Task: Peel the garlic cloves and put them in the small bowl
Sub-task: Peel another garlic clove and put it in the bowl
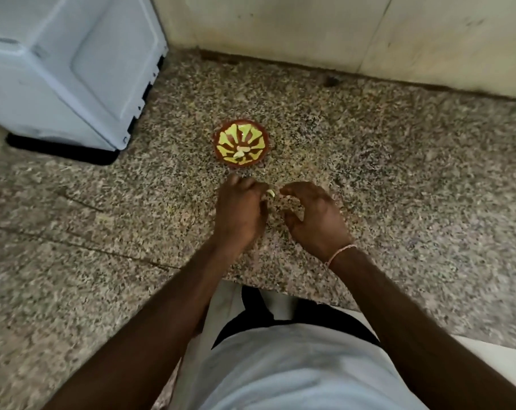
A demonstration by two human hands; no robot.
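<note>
A small brown bowl [241,142] with a yellow-green petal pattern stands on the speckled stone counter [369,161]. Pale peeled garlic cloves [241,151] lie inside it near the front. Just in front of the bowl, my left hand [240,214] pinches a small pale garlic clove [271,193] at its fingertips. My right hand [315,217] hovers beside it with fingers loosely curved and holds nothing; its index fingertip is close to the clove. The frame is blurred, so the clove's skin is hard to judge.
A light blue appliance [70,66] with a dark base stands at the back left of the counter. A cream wall [339,34] runs along the back. The counter's front edge [280,288] is just below my wrists, near my white shirt.
</note>
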